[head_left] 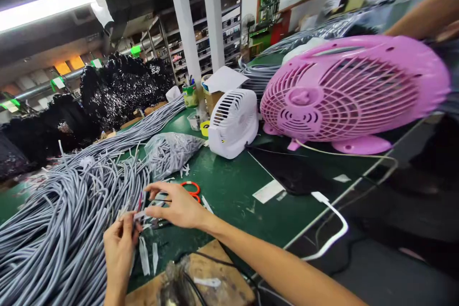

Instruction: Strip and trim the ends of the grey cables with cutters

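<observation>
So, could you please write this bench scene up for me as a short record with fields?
Surface: green workbench
Left hand: pinching the end of a thin grey cable with red and white wires
Right hand: fingers closed on the same wire end
Left of hands: large heap of grey cables
Behind hands: orange-handled scissors, clear bag of small white pieces
Further back: small white fan, large pink plastic fan
Top right: another person's arm
</observation>
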A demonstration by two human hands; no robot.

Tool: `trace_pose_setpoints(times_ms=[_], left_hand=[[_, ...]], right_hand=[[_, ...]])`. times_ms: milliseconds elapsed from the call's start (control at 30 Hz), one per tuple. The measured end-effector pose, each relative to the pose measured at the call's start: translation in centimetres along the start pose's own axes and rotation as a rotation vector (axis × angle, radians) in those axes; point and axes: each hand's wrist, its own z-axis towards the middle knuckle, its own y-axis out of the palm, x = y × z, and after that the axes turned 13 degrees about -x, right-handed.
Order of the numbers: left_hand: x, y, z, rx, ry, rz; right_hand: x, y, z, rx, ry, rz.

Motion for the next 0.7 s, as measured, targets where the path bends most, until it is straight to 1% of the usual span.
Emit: trace_pose_setpoints(times_ms=[67,100,167,267,333,433,467,533,567,600,633,700], left_hand=[[-0.1,0.5,-0.2,-0.096,-0.001,0.050],[-0.2,0.7,-0.3,-0.124,0.003,0.065],[-0.2,0.8,-0.4,-0.142,0.008,0.073],[-0.2,0.7,-0.3,-0.149,0.034,0.108],[-0.2,0.6,-0.2,-0.143,0.092,0.212],[-0.6,0.5,-0.1,-0.128,0.236,0.462],[-0.8,0.5,-0.1,-0.165,0.285,0.543],[-0.8,0.4,0.0,-0.200,0.298,0.611],[-0.7,0.4,-0.1,-0.229,0.305,0.632],[-0.5,0.3,-0.2,-0.261,0.316,0.646],[-0.3,0.2,-0.3,-0.299,0.339,0.655],[0.3,0.0,-0.6,-0.367,0.391,0.644]], right_hand=[[0.1,0.2,0.0,-0.067,-0.014,-0.037],[0.2,0.3,0.0,-0.101,-0.018,-0.066],[0.3,0.6,0.1,-0.131,-0.016,-0.134],[0.3,0.9,0.0,-0.118,0.004,-0.264],[0.2,1.2,-0.4,-0.120,-0.006,-0.340],[-0.1,1.4,-0.9,-0.168,-0.083,-0.400],[-0.3,1.3,-0.9,-0.194,-0.120,-0.406],[-0.5,0.7,-0.5,-0.238,-0.192,-0.424],[-0.6,0.2,-0.1,-0.265,-0.222,-0.471],[-0.6,-0.5,0.5,-0.289,-0.242,-0.471],[-0.6,-1.1,1.2,-0.319,-0.245,-0.416],[-0.4,-2.3,2.5,-0.421,-0.206,-0.149]])
